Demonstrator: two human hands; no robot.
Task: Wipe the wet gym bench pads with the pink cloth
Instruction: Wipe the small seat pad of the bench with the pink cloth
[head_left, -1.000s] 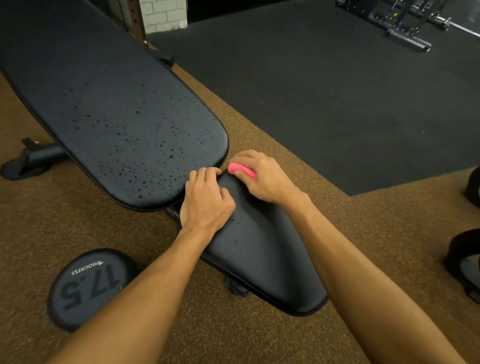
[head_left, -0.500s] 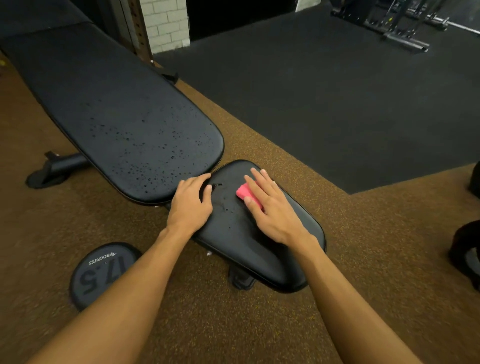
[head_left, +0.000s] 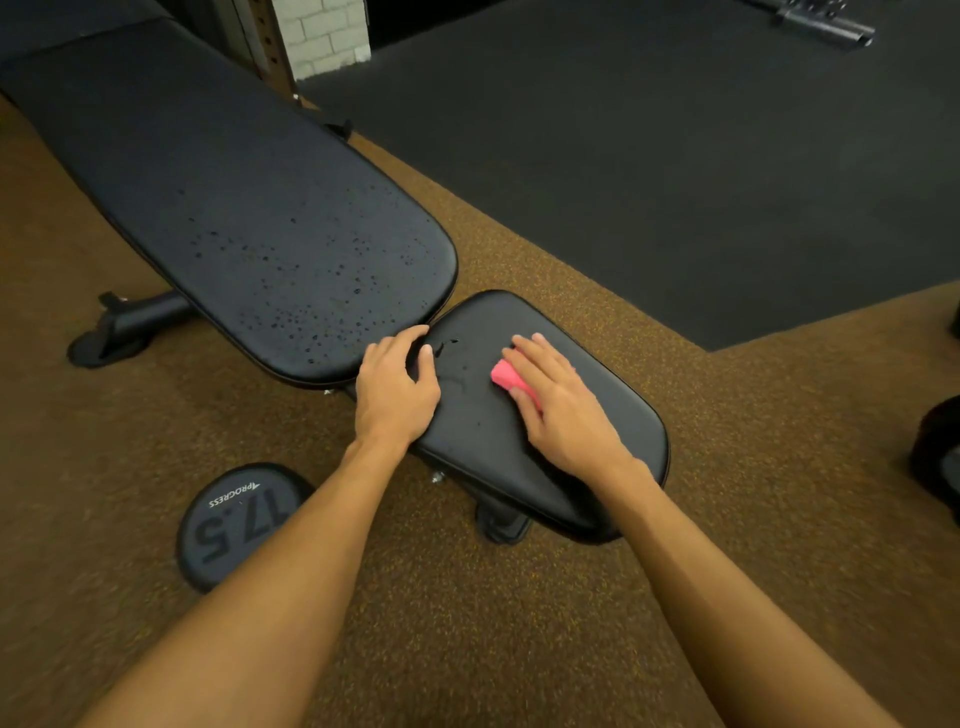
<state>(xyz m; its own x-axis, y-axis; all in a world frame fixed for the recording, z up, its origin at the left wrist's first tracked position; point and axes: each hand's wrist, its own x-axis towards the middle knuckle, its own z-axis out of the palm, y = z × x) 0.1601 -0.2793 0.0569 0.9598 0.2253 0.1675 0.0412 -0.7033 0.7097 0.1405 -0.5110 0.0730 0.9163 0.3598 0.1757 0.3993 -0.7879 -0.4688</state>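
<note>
Two hands: both on seat pad (head_left: 613, 415); L hand (head_left: 397, 387) at its far-left corner, R hand (head_left: 561, 410) near the middle.
L hand: fingers curled over the pad edge, next to the gap to back pad (head_left: 260, 208); thumb on top; it grips the edge.
R hand: flat, fingers straight, presses down on pink cloth (head_left: 506, 376).
Pink cloth: folded, lies on seat pad under R fingers; only the thumb-side part shows.
Drops: many on near end of back pad, few btw. the hands.
Floor: weight (head_left: 239, 525) marked 17.5, under L forearm.
</note>
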